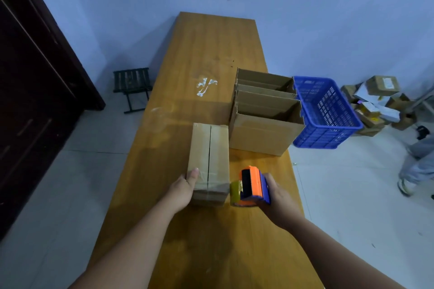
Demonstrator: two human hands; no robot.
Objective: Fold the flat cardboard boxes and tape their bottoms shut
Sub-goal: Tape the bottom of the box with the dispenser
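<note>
So from where I'm standing, the small brown cardboard box [209, 159] is lying bottom-up on the long orange-brown wooden table [211, 54], with the seam between its 2 flaps running straight away from the person. The left hand [185, 189] grips the near left corner, thumb [194, 173] on top and the rest of the fingers tucked down the side where I can't see them. The right hand [279, 197] is wrapped round the orange and blue plastic tape dispenser [252, 185] with its yellowish roll. That sits just beside the box's near right corner, not touching the seam as far as I can tell. The near end of the seam looks a bit shiny, so some tape may be down already, hard to say. If it were me, I'd keep that left hand clamping the flaps flush, start the tape a little down the near wall so it wraps over the edge, then pull in 1 straight line dead centre on the seam. I'd press it flat along the way and leave some overhang at the far end. The box is left of and slightly beyond the dispenser, so it's only a short hop across. Behind it, the open-topped brown cardboard boxes [263, 134] stand in a row, next to a blue plastic slotted basket [328, 110] off the table's right edge
</note>
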